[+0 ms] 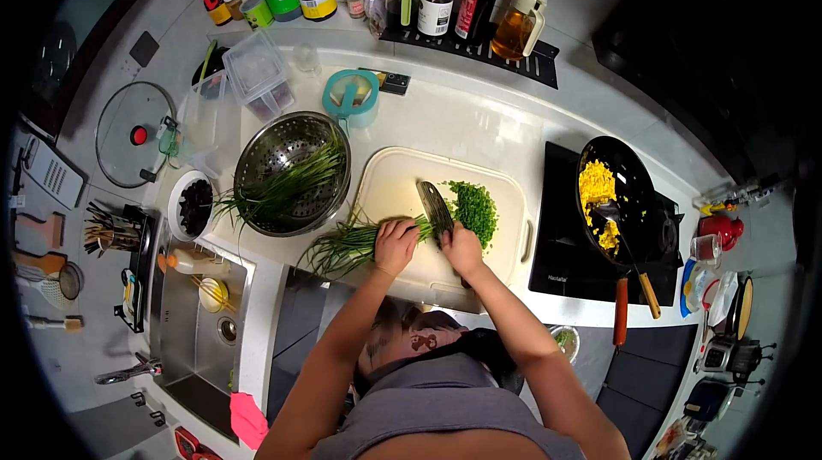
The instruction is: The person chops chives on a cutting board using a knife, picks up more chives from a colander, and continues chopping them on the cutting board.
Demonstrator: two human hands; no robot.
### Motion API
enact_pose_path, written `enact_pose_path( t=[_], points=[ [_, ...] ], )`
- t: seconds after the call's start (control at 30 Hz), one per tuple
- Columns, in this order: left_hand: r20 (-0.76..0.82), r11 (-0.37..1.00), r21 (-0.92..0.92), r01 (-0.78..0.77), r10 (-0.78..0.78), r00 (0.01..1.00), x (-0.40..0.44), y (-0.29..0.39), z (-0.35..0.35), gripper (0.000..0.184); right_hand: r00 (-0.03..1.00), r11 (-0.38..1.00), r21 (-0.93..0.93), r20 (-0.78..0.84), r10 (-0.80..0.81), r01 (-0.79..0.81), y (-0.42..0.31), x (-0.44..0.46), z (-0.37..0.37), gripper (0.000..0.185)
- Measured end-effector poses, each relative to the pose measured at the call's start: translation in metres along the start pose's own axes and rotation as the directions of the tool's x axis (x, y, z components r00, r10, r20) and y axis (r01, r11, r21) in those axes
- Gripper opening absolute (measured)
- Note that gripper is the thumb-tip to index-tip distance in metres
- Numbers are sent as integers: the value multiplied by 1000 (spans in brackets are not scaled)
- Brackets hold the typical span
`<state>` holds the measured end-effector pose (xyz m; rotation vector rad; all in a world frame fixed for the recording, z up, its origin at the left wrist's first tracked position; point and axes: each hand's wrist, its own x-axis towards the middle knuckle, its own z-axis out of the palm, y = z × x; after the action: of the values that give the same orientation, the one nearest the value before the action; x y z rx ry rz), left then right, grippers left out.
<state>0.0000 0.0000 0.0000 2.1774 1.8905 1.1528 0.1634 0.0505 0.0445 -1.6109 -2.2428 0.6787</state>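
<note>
Your right hand [462, 249] curls its fingers round a knife [434, 203] beside chopped greens [474, 213] on a cutting board [387, 176]. Your left hand [397, 245], fingers bunched, pins long stalks [344, 247].

mtl knife [433, 205], smooth plstc bd [385, 182], shiny colander [272, 141]

A kitchen, identified by 1 steel sink [186, 289], 1 black cooktop [561, 203] bearing a pan [635, 182], a cutting board [394, 182] with chopped greens [473, 213], seasoning bottles [478, 2], and utensils [70, 280] along the wall [94, 336].
</note>
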Motion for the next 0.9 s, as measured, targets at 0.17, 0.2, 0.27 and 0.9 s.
enact_pose_path(
  t=[0.17, 0.2, 0.27, 0.9],
  points=[
    [-73, 1000, -16, -13, 12, 997, -13, 5, 1, 10, 998, 999, -36, 59, -4, 6, -22, -33, -36, 19],
    [-83, 1000, -16, -23, 21, 996, -5, 1, 5, 10, 998, 998, -37, 39, -51, 52, -22, -29, -39, 19],
    [-89, 999, -24, -22, 20, 996, -1, 3, 9, 9, 996, 996, -78, 80, -44, 50, -18, -34, -41, 18],
    [-93, 1000, 11, 18, -17, 996, -4, -1, 8, 8, 997, 996, -61, 39, -59, 62, -15, -17, -3, 18]
  ],
)
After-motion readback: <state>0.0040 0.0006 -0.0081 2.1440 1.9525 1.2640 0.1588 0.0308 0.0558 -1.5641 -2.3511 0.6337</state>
